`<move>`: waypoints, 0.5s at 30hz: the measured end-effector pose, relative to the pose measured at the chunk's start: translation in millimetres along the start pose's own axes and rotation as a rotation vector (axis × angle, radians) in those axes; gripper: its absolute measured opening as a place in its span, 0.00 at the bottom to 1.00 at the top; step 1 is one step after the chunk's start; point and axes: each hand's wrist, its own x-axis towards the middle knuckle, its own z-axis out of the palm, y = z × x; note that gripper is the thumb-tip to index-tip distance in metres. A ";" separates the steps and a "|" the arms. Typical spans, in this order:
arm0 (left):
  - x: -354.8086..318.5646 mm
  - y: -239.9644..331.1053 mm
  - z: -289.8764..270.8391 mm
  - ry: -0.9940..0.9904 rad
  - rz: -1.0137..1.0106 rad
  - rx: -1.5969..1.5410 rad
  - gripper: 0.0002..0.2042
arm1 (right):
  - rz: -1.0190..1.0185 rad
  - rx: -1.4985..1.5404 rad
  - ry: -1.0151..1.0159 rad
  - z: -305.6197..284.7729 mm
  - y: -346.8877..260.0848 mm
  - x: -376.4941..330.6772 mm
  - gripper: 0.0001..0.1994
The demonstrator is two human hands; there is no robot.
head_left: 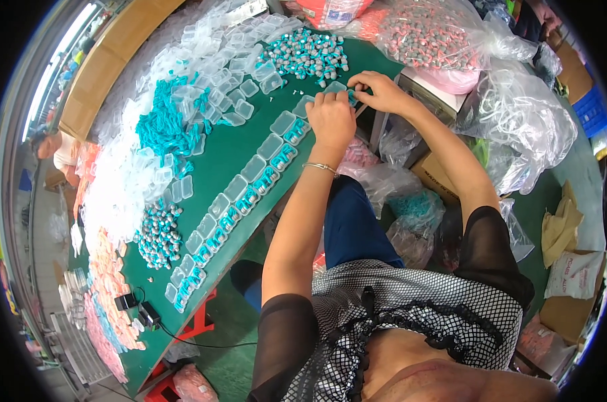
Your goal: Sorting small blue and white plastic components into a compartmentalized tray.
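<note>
Both hands meet at the far end of a row of clear hinged plastic cases (271, 147) along the table edge. My left hand (331, 119) is closed, its bent fingers over the last clear case (335, 87). From the right comes my right hand (382, 92), fingers bent and pinched beside a bit of teal (352, 98) at that case. What exactly its fingertips grip is hidden. Most cases down the row stand open, with teal pieces (248, 199) in the half nearer me. A pile of grey-and-teal plugs (306, 53) lies just beyond my hands.
On the green table (250, 127) are heaps of clear cases (231, 40), teal cords (166, 117), more plugs (157, 231) and peach-coloured pieces (108, 264). A bag of grey-and-pink plugs (431, 37) stands at far right. Black adapters (148, 313) trail a cable. A co-worker (63, 151) is at far left.
</note>
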 end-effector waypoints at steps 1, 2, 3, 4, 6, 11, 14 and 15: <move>0.2 0.6 -0.2 0.007 0.003 -0.001 0.15 | 0.000 -0.001 0.000 0.8 -0.1 0.6 0.09; 0.6 0.4 -0.6 0.007 0.003 -0.002 0.15 | -0.041 -0.070 0.006 2.0 -0.7 2.4 0.09; 1.7 -0.7 -1.6 -0.015 -0.006 -0.003 0.15 | -0.082 -0.137 0.012 3.2 1.0 3.5 0.08; 2.3 -0.9 -2.4 -0.037 -0.015 -0.004 0.15 | -0.080 -0.136 0.013 3.0 2.9 3.4 0.08; 0.9 0.0 -1.5 -0.033 -0.007 -0.003 0.16 | -0.063 -0.221 -0.052 1.6 4.6 3.5 0.09; 0.5 -2.7 -2.9 -0.036 0.016 -0.002 0.17 | -0.029 -0.183 -0.030 0.2 2.2 6.3 0.09; 0.9 -3.1 -4.2 -0.072 0.020 -0.033 0.18 | 0.015 -0.244 0.005 7.9 0.2 11.1 0.10; 0.9 -3.3 -4.6 -0.065 0.025 -0.049 0.18 | 0.026 -0.335 0.031 11.6 -0.5 13.0 0.11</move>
